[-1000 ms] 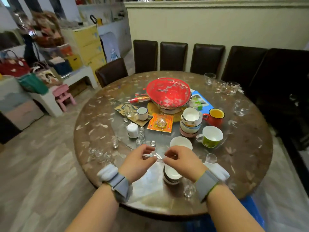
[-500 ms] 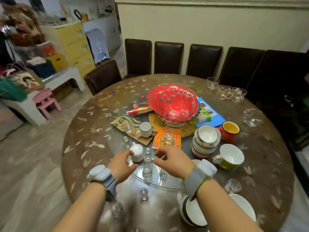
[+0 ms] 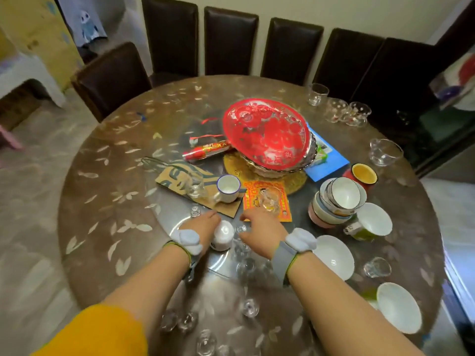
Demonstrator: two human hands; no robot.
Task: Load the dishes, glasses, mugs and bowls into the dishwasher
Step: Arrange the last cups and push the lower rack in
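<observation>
Glass covered the middle of the round brown leaf-patterned table (image 3: 102, 201) as a turntable, and both of my hands were reaching over its near edge. My left hand (image 3: 205, 227) lay against the small white ceramic cup (image 3: 223, 235), fingers bent round its far side, though I could not tell how firmly it gripped. My right hand (image 3: 259, 232) hovered just beside the same cup with its fingers loosely curled, holding nothing I could see. Tiny clear shot glasses (image 3: 249, 307) stood scattered near the table's front edge, blurred. Beyond my hands sat a white enamel mug with a blue rim (image 3: 228, 187) on a brown card. To the right a stack of white bowls (image 3: 339, 199) stood beside a green mug (image 3: 370, 223) and a red mug with a yellow inside (image 3: 363, 174). 2 shallow white bowls (image 3: 334, 256) lay near my right wrist. A large red patterned glass dish (image 3: 266, 134) rested tilted at the centre.
</observation>
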